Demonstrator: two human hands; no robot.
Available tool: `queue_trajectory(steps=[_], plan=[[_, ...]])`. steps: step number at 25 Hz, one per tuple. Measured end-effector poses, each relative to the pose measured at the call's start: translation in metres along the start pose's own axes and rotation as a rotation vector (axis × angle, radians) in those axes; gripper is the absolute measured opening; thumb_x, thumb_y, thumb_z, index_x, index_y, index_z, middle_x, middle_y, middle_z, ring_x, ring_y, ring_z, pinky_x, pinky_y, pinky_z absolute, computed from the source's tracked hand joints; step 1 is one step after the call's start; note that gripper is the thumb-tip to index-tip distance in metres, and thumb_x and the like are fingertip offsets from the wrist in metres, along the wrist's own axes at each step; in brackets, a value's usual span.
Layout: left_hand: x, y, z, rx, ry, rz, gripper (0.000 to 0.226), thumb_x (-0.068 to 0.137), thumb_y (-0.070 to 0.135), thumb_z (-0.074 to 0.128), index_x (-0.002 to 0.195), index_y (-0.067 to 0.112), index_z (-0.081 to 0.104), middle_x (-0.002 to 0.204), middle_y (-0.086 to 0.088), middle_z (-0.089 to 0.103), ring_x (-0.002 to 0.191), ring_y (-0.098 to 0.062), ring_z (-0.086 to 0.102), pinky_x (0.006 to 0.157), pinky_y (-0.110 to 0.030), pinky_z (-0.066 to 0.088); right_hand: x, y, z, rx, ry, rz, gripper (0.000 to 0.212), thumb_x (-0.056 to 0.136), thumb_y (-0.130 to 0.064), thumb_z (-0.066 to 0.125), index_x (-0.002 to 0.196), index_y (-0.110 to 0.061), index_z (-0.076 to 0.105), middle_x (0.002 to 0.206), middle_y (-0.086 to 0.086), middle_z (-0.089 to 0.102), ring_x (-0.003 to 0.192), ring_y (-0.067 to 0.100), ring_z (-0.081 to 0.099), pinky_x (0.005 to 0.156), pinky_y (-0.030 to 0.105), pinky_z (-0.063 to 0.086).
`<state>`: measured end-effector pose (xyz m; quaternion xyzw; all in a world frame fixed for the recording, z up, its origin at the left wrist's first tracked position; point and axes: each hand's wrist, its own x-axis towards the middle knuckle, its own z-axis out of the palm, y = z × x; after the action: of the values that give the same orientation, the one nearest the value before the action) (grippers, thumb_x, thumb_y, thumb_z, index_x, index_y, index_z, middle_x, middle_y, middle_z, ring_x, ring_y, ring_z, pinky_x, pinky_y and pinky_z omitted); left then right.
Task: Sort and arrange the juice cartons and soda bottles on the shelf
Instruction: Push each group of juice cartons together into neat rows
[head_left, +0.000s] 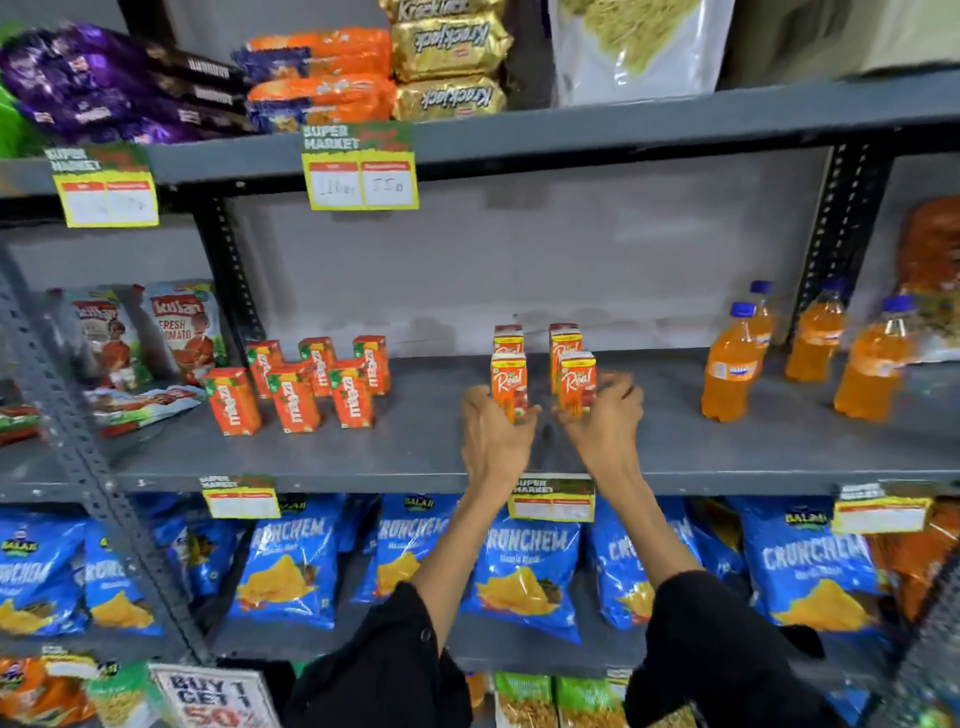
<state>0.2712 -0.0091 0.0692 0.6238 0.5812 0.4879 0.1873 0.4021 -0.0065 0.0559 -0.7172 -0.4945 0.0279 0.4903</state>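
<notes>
Hands (550, 421) grip two upright orange-red Real cartons (543, 387).

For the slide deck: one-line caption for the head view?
Left hand and right hand each hold a front Real carton on the grey shelf.

Bare shelf (426, 447) surface lies open between Maaza cartons (296, 387) and Real cartons (543, 371). Wider clear stretch between Real cartons and orange soda bottles (800, 353). Upper shelf (571, 137) limits headroom; tall empty space above cartons.
</notes>
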Motion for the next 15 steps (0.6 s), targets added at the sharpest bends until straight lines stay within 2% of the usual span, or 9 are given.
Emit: queue_trajectory(steps=[2, 4, 8, 15], plan=[[0.008, 0.005, 0.010, 0.098, 0.012, -0.020, 0.069, 0.078, 0.039, 0.083, 0.124, 0.003, 0.046, 0.124, -0.016, 0.056, 0.117, -0.035, 0.057, 0.093, -0.048, 0.052, 0.007, 0.003, 0.006, -0.022, -0.069, 0.068, 0.085, 0.069, -0.040, 0.087, 0.127, 0.002, 0.041, 0.130, 0.024, 0.048, 0.125, 0.043, 0.046, 0.095, 0.049, 0.045], [0.015, 0.007, 0.015, 0.195, 0.026, -0.035, 0.073, 0.079, 0.040, 0.083, 0.127, 0.001, 0.044, 0.128, -0.018, 0.057, 0.120, -0.037, 0.056, 0.095, -0.051, 0.052, 0.014, 0.004, 0.010, -0.059, -0.138, 0.102, 0.087, 0.070, -0.047, 0.085, 0.128, 0.000, 0.039, 0.131, 0.024, 0.051, 0.127, 0.044, 0.047, 0.098, 0.054, 0.046], [0.020, -0.004, 0.019, 0.232, 0.048, -0.008, 0.058, 0.082, 0.034, 0.080, 0.120, 0.006, 0.045, 0.121, -0.016, 0.062, 0.114, -0.036, 0.062, 0.092, -0.051, 0.054, 0.020, 0.009, 0.014, -0.122, -0.177, 0.072, 0.072, 0.077, -0.042, 0.078, 0.125, -0.002, 0.042, 0.127, 0.023, 0.059, 0.123, 0.045, 0.052, 0.099, 0.056, 0.046], [0.023, -0.013, 0.022, 0.232, 0.042, 0.042, 0.057, 0.084, 0.041, 0.077, 0.118, 0.009, 0.046, 0.122, -0.013, 0.062, 0.115, -0.031, 0.061, 0.095, -0.049, 0.053, 0.019, 0.011, 0.019, -0.176, -0.143, 0.014, 0.062, 0.082, -0.043, 0.076, 0.124, -0.009, 0.045, 0.125, 0.015, 0.062, 0.122, 0.038, 0.056, 0.100, 0.055, 0.044]])
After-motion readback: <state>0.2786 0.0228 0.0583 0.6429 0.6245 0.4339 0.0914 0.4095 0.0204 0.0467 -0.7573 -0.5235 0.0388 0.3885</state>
